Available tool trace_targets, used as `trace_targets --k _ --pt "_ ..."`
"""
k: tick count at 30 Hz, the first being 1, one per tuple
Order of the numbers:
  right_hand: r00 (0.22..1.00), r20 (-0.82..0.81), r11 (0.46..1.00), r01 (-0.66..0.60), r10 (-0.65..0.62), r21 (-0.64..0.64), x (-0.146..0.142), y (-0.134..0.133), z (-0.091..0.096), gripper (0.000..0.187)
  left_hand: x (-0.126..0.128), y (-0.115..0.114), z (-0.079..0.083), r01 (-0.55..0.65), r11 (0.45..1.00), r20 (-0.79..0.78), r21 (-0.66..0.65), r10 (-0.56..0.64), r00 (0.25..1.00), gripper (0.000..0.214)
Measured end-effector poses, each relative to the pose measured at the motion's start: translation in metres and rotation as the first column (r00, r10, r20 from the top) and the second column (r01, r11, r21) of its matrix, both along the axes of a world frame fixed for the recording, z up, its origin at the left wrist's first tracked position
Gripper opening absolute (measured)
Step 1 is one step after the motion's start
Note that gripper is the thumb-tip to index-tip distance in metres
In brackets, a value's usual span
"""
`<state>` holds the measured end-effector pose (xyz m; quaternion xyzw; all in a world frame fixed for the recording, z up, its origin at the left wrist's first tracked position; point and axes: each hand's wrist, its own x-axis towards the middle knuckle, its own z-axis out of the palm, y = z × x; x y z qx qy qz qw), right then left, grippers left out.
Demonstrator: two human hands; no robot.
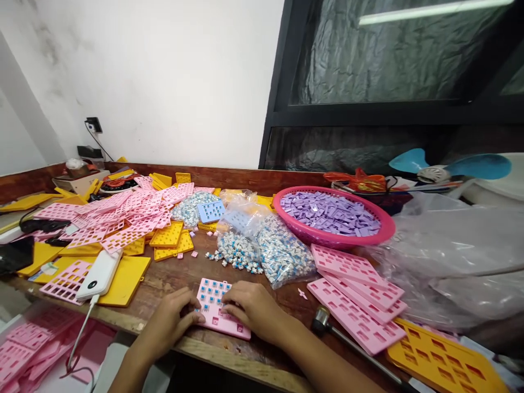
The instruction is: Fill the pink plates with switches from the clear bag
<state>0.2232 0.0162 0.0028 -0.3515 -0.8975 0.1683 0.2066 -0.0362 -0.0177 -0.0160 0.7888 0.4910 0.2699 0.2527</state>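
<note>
A pink plate with square holes lies near the table's front edge, its upper rows filled with blue-and-white keyboard switches. My left hand grips the plate's left side, thumb and fingers bent around the edge and a switch close to the fingertips. Over the right half is my right hand, its fingers curled together and touching the plate's top; whatever they pinch is hidden. Several lower holes show no switch. Behind the plate, loose switches spill from a clear plastic bag.
Pink plates and a black-handled hammer lie at right, near an orange plate. A pink basket holds purple pieces. At left are piled pink plates, yellow plates and a white power bank with a cable.
</note>
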Motion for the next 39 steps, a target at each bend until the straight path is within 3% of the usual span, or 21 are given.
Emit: trace_targets --k 7,12,19,27,31,33,35,39 --pt "0.997 0.072 0.996 0.016 -0.022 0.085 0.001 0.003 -0.008 0.012 -0.002 -0.001 -0.001 0.017 1.0 0.02 -0.001 -0.017 1.0 0.014" --pt "0.991 0.117 0.984 0.049 -0.07 0.169 -0.003 -0.002 -0.005 0.015 -0.005 -0.01 -0.002 0.069 0.993 -0.008 0.101 -0.069 0.998 0.021" --pt "0.988 -0.016 0.987 0.152 -0.151 0.045 -0.007 -0.005 -0.008 0.012 0.0 -0.019 -0.016 0.017 0.965 0.067 0.263 -0.036 0.997 0.02" --pt "0.972 -0.022 0.971 0.233 -0.232 0.048 -0.008 -0.003 -0.014 0.007 -0.005 -0.031 -0.031 0.072 0.852 -0.19 0.519 0.033 0.981 0.027" --pt "0.974 -0.028 0.974 0.225 -0.224 0.027 -0.01 0.0 -0.014 0.008 -0.007 -0.039 -0.02 0.101 0.875 -0.247 0.473 0.021 0.969 0.03" --pt "0.978 -0.011 0.977 0.209 -0.209 0.03 -0.011 0.0 -0.014 0.008 -0.007 -0.033 -0.006 0.122 0.913 -0.239 0.389 -0.028 0.971 0.026" --pt "0.982 0.012 0.981 0.188 -0.189 0.044 -0.011 0.001 -0.014 0.009 -0.007 -0.012 0.011 0.117 0.938 -0.214 0.326 -0.047 0.976 0.025" --pt "0.985 -0.004 0.98 0.171 -0.171 0.098 -0.009 0.0 -0.015 0.011 -0.001 0.069 0.037 0.08 0.948 -0.213 0.307 -0.014 0.977 0.027"
